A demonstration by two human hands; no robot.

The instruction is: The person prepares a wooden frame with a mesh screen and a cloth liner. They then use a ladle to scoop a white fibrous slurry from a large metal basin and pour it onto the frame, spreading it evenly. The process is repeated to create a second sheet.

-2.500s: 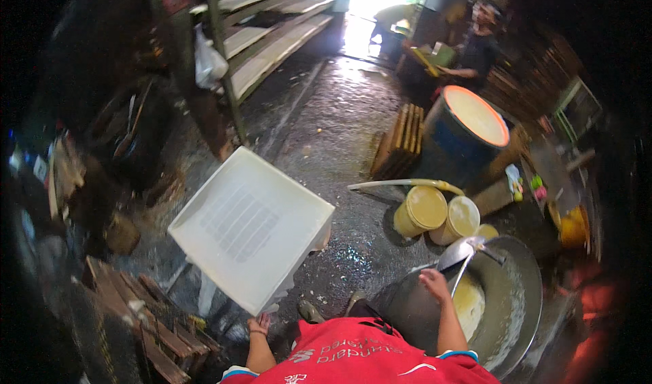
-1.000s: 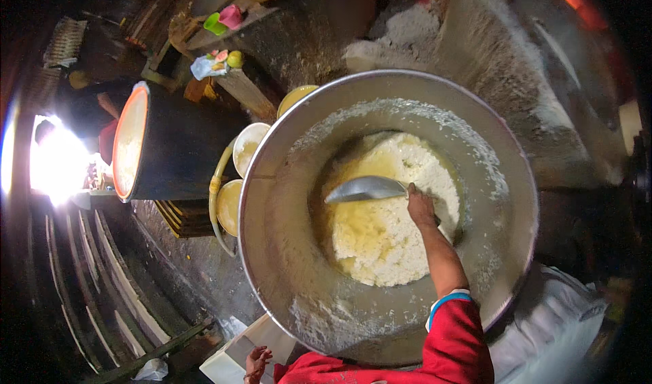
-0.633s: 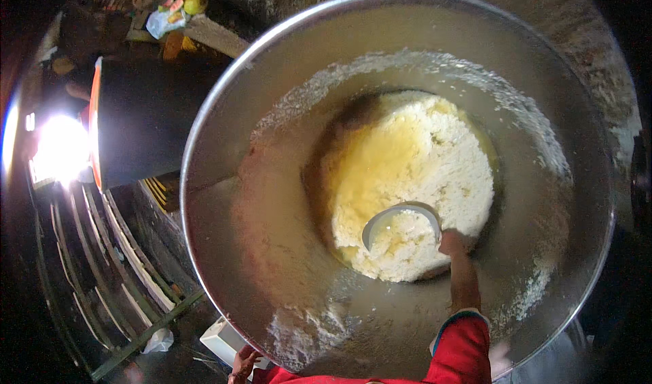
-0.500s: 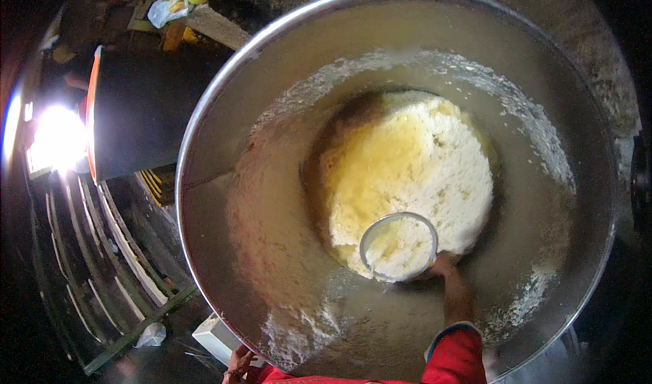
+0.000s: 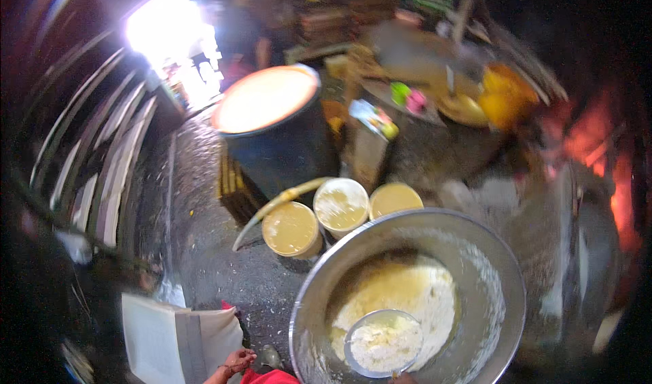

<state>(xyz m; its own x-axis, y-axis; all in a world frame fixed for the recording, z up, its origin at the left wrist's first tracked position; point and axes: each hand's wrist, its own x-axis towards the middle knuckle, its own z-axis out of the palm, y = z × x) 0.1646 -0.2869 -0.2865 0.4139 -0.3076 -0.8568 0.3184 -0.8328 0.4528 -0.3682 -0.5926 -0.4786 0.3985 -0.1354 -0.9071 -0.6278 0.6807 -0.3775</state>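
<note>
A large metal tub (image 5: 490,231) holds a mass of white curds (image 5: 441,302) with cloudy yellowish liquid over its far left part. My right hand (image 5: 402,378), mostly cut off by the lower edge, is closed on a round metal-rimmed scoop (image 5: 386,342). White curds fill the scoop, which lies at the near side of the mass. To the left, outside the tub, my left hand (image 5: 239,361) hangs with its fingers curled together and nothing visible in them. A pale cloth-covered block (image 5: 153,340) stands beside it.
Beyond the tub stand several buckets of yellowish liquid (image 5: 291,228) with a hose (image 5: 282,199) beside them. A dark barrel (image 5: 282,156) rises behind. Far right, fire (image 5: 621,200) glows; a yellow container (image 5: 506,95) sits at the back. Slatted racks (image 5: 102,153) line the left.
My view has swung up and left, bringing the buckets, barrel and fire into sight. The tub now appears lower right. My right hand still holds the curd-filled scoop.
</note>
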